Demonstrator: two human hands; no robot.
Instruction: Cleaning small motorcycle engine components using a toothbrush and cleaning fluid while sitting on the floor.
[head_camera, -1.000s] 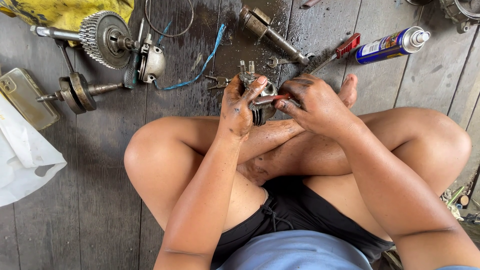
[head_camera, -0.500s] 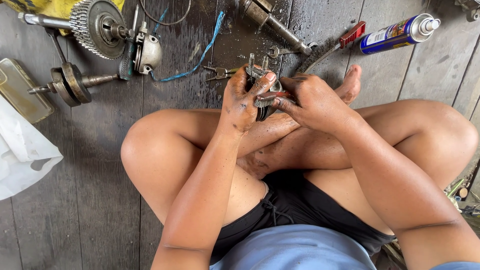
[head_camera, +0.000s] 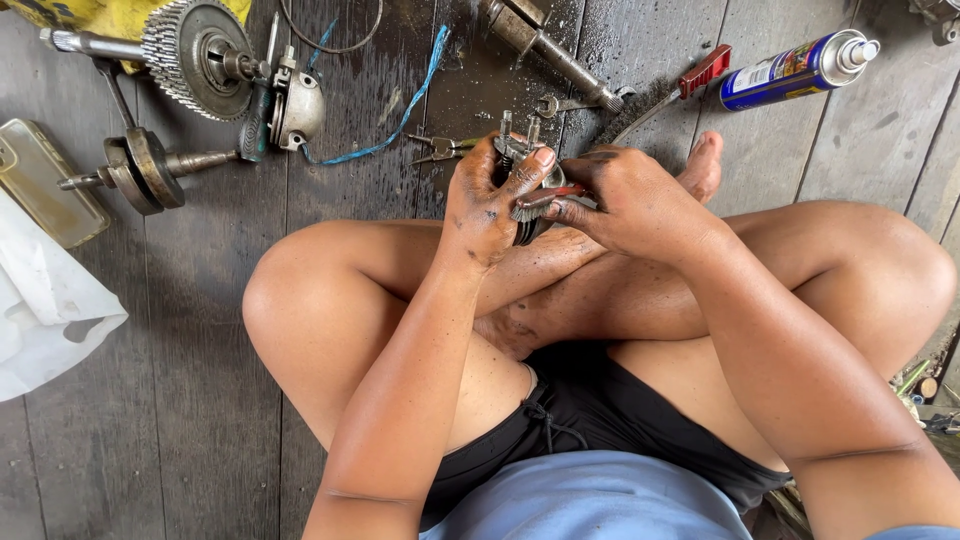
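I sit cross-legged on dark wooden floorboards. My left hand (head_camera: 485, 205), smeared with grease, grips a small round metal engine part (head_camera: 520, 160) with short studs sticking up from it. Against that part my right hand (head_camera: 625, 200) presses a slim red-handled tool (head_camera: 560, 193). Both hands meet above my crossed shins, close to my bare foot (head_camera: 703, 165). Most of the part is hidden by my fingers.
On the floor ahead lie a large gear on a shaft (head_camera: 195, 45), a crank shaft piece (head_camera: 140, 170), a small metal housing (head_camera: 298, 105), pliers (head_camera: 440, 148), a blue cord (head_camera: 405, 110), a long metal rod (head_camera: 545, 45), a wire brush (head_camera: 670, 90) and a blue spray can (head_camera: 795, 68). White cloth (head_camera: 45, 310) lies left.
My hands stay together on the part, with only small finger shifts. The view has drifted, so the floor items sit slightly differently in frame.
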